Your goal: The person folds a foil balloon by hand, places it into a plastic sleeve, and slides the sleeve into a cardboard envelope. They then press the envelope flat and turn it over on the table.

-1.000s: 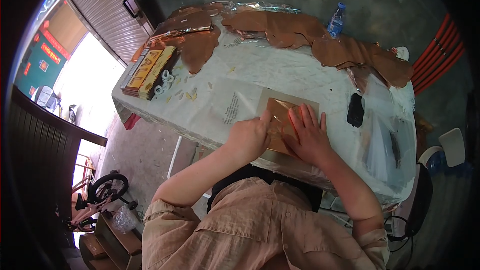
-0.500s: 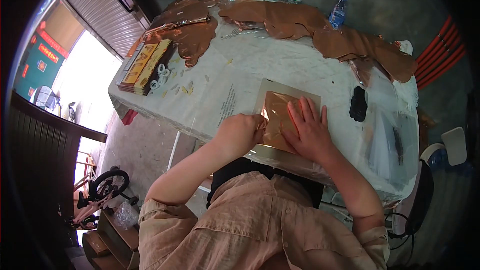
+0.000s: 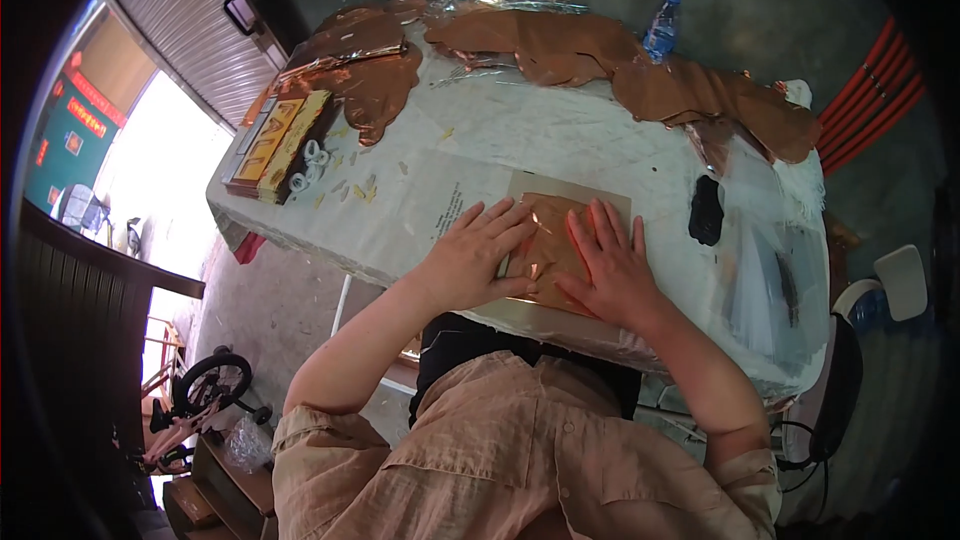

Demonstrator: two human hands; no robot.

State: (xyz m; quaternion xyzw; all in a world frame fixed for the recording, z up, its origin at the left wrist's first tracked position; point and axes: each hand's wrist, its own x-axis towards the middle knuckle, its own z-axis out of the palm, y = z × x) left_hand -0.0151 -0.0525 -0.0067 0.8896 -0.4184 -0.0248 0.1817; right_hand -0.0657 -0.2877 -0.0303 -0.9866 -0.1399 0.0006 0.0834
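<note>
A shiny copper-coloured sheet (image 3: 555,265) lies on a larger flat grey-beige board (image 3: 585,194) near the table's front edge. My left hand (image 3: 478,252) is spread flat, its fingers over the sheet's left edge and the board. On the right part of the sheet rests my right hand (image 3: 610,268), palm down with fingers apart. Creases show in the copper surface between the two hands. Parts of the sheet and board are hidden under my fingers.
Copper-brown sheeting (image 3: 540,43) runs along the table's (image 3: 480,125) far edge, with a blue bottle (image 3: 662,28) beside it. At left are stacked printed packs (image 3: 275,150), white rings (image 3: 310,165) and yellow scraps. A black item (image 3: 706,210) and clear plastic (image 3: 770,285) lie at right.
My left hand has let go of the sheet's left edge and opened out flat. My right hand stays on the sheet. The whole view has shifted slightly.
</note>
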